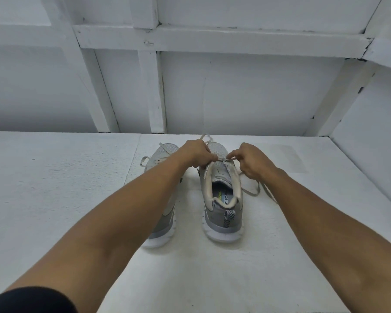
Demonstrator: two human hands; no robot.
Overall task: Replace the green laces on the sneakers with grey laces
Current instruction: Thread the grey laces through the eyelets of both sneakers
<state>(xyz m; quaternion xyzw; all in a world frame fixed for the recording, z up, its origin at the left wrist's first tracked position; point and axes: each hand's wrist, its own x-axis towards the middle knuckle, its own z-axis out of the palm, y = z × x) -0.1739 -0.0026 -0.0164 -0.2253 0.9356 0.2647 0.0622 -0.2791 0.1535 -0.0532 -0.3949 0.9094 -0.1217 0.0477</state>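
Observation:
Two grey sneakers stand side by side on a white surface, heels toward me. The right sneaker (221, 211) has its tongue pulled up, and a grey lace (253, 192) trails off its right side. My left hand (195, 153) and my right hand (252, 160) meet over its eyelets, each pinching a short stretch of the grey lace between them. My left forearm covers most of the left sneaker (165, 220). A pale lace end (145, 160) sticks out at that shoe's toe. No green lace shows.
The white tabletop (54, 188) stretches to both sides of the shoes. A white panelled wall (235, 91) closes the back, and a slanted white side wall (370, 132) rises on the right.

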